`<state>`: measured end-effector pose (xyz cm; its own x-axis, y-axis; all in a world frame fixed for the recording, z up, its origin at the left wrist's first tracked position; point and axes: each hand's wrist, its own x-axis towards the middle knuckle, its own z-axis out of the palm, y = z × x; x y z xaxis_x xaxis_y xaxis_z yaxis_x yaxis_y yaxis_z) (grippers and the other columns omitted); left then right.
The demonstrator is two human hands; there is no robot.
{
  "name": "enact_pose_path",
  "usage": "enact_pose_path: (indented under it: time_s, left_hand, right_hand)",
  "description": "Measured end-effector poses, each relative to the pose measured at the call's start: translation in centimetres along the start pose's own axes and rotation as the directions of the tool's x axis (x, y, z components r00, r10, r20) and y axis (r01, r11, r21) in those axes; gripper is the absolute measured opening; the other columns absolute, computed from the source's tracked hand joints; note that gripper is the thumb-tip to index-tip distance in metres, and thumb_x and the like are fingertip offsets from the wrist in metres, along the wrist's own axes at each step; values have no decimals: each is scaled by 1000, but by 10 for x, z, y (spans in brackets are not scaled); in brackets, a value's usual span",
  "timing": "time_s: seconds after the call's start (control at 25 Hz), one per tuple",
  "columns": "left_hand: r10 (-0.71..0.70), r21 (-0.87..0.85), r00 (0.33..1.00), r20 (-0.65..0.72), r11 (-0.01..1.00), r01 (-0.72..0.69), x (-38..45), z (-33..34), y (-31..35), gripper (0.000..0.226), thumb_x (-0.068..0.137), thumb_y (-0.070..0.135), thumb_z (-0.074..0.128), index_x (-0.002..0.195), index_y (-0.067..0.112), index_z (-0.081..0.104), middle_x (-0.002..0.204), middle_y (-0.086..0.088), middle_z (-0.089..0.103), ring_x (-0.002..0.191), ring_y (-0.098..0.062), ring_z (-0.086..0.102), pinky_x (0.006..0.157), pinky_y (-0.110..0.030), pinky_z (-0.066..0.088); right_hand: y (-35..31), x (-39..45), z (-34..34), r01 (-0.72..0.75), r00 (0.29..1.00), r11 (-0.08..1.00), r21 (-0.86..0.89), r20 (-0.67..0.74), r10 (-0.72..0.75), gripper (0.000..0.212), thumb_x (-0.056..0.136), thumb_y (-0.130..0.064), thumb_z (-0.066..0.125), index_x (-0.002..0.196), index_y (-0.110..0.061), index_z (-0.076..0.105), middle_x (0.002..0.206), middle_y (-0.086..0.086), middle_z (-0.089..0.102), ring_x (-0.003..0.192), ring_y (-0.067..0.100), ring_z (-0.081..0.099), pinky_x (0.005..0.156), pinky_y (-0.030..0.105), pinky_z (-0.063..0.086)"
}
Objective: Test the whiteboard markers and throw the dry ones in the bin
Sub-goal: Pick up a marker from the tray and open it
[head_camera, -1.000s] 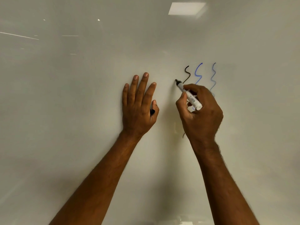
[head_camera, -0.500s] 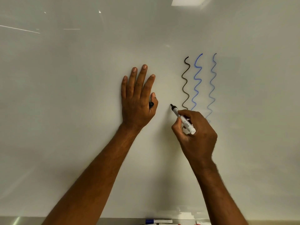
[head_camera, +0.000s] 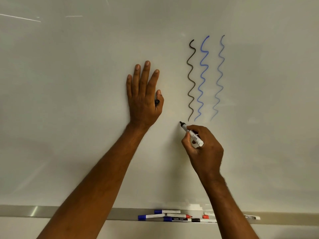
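Observation:
My right hand (head_camera: pixel 205 152) grips an uncapped black marker (head_camera: pixel 192 134) in a writing hold. Its tip points up and left, just below and left of the lower end of a dark black wavy line (head_camera: pixel 191 80) on the whiteboard (head_camera: pixel 77 100). Right of that line run a clear blue wavy line (head_camera: pixel 202 78) and a fainter blue one (head_camera: pixel 219 78). My left hand (head_camera: pixel 143 99) lies flat on the board with straight fingers, and its thumb pinches a black cap (head_camera: pixel 157 101) against the hand.
Along the board's lower edge runs a metal tray (head_camera: pixel 69 212) with several capped markers (head_camera: pixel 172 216), blue, red and black, lying below my right forearm. One more marker (head_camera: pixel 252 217) lies further right on the tray.
My right hand has drawn the black wavy line downward and now sits below its end. The view has tilted down, bringing the tray into sight. My left hand has stayed put.

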<state>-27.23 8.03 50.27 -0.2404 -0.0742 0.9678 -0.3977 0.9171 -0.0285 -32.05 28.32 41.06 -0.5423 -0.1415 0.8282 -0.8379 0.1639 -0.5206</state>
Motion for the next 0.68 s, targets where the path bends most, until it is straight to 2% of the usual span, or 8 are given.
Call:
enact_pose_path:
  time_s: [0.12,0.24,0.32,0.36,0.44,0.52,0.6,0.68]
  left_hand:
    - [-66,-30,996,55,997,68,-21,-3,11,54,101,26,52,151,10,42,162,-16,31,153,-35,22,121,-56,21]
    - [-161,-193,983,88,965,175,-51,-12,31,51,102,28,52,148,9,46,161,-12,35,152,-29,26,122,-50,24]
    - [-264,-377,957,119,880,290,-76,-21,48,46,101,26,53,143,8,49,154,-8,45,144,-24,39,118,-39,33]
    - [-353,-472,919,175,789,393,-90,-25,58,42,101,24,54,141,9,51,146,-6,52,136,-21,48,112,-33,39]
    - [-548,-592,747,377,478,649,-119,-36,80,34,100,22,55,133,15,55,123,-1,62,108,-16,62,93,-27,51]
    - [-638,-553,464,615,71,830,-147,-42,96,21,102,19,55,123,19,59,96,-1,64,78,-15,64,69,-27,54]
    - [-605,-437,190,773,-291,851,-173,-46,107,12,102,14,57,112,15,63,76,-3,58,59,-15,54,55,-27,46]
    - [-540,-331,5,842,-508,795,-195,-50,115,5,100,11,59,103,12,64,67,-4,50,51,-14,45,50,-26,39]
  right_hand:
    - [9,-11,-13,-193,981,958,213,54,186,10,97,-18,68,104,-24,71,90,-13,69,66,11,59,60,19,43]
    - [12,-26,-25,-358,934,848,390,136,331,12,99,-11,66,105,-21,71,84,-8,67,62,14,56,55,28,44]
    - [14,-37,-32,-416,909,804,425,165,383,13,100,-8,65,104,-19,70,84,-2,67,66,23,59,56,34,47]
    - [16,-45,-36,-443,896,785,434,180,406,13,100,-8,64,104,-19,70,86,-1,67,71,27,61,58,37,50]
    - [20,-64,-44,-490,871,753,440,211,443,13,100,-7,64,105,-18,70,88,2,68,77,32,64,61,42,53]
    - [25,-84,-52,-521,853,739,427,250,458,13,100,-7,64,106,-16,70,87,2,68,75,32,63,61,42,53]
    - [30,-103,-61,-555,831,729,401,294,472,12,100,-7,64,107,-14,70,86,0,67,72,30,62,61,41,54]
    - [33,-118,-69,-593,804,707,385,332,493,11,100,-9,65,107,-16,70,88,0,68,74,31,62,63,43,55]
